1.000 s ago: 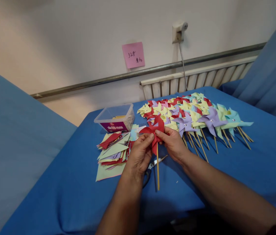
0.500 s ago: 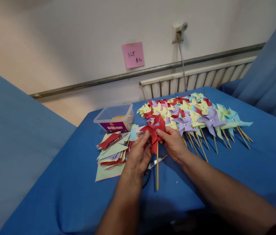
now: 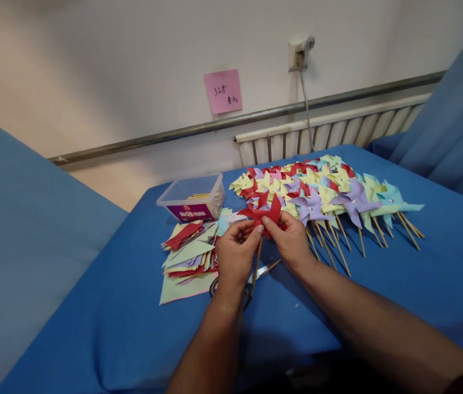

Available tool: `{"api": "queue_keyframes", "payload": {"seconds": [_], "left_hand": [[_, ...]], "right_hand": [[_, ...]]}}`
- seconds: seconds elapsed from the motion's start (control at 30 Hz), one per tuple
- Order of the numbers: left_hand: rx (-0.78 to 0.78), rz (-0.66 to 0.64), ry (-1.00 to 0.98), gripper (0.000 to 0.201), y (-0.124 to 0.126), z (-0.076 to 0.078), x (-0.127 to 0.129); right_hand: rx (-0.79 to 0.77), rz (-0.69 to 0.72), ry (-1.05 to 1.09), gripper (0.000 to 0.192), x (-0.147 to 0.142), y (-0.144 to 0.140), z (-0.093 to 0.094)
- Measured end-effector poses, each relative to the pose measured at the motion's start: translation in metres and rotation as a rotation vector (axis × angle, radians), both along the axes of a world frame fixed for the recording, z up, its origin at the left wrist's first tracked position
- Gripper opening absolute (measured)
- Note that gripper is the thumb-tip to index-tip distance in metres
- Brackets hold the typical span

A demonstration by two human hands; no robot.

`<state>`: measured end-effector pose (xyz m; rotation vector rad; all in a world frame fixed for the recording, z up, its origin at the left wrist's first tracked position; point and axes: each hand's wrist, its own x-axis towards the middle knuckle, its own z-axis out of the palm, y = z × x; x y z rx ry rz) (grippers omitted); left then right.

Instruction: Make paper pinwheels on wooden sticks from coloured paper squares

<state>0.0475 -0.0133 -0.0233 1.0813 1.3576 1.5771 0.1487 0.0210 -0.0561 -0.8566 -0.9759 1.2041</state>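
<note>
A red paper pinwheel on a thin wooden stick is held between both hands above the table. My left hand is closed on its lower left side, the thumb near the pinwheel's centre. From the right, my right hand pinches the paper with thumb and fingers close to the middle. The centre itself is mostly covered by my thumbs. Beneath the hands lie scissors with dark handles, partly hidden by my left wrist and the stick.
Many finished pinwheels lie in rows at the back right, sticks toward me. A stack of coloured paper sits left of my hands, behind it a clear plastic box holding sticks. The blue-covered table meets a wall with a radiator.
The pinwheel has tipped, and its stick now slants toward the lower left instead of hanging straight. My left hand has turned, its thumb now pressing near the pinwheel's middle.
</note>
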Motion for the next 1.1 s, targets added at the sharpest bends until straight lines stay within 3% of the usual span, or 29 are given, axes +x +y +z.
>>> {"api": "queue_keyframes", "payload": {"seconds": [0.5, 0.8, 1.1], "left_hand": [[-0.002, 0.03, 0.009, 0.021, 0.0014, -0.0035, -0.0049], [-0.075, -0.075, -0.208, 0.03, 0.0035, -0.0049, -0.0066], [-0.168, -0.114, -0.349, 0.031, 0.0044, -0.0008, -0.004]], "right_hand": [[-0.005, 0.013, 0.003, 0.027, 0.0013, 0.0033, -0.0046], [-0.046, 0.087, 0.104, 0.026, 0.0019, 0.0008, -0.0028], [-0.016, 0.185, 0.043, 0.032, 0.0017, 0.0019, -0.0069]]}}
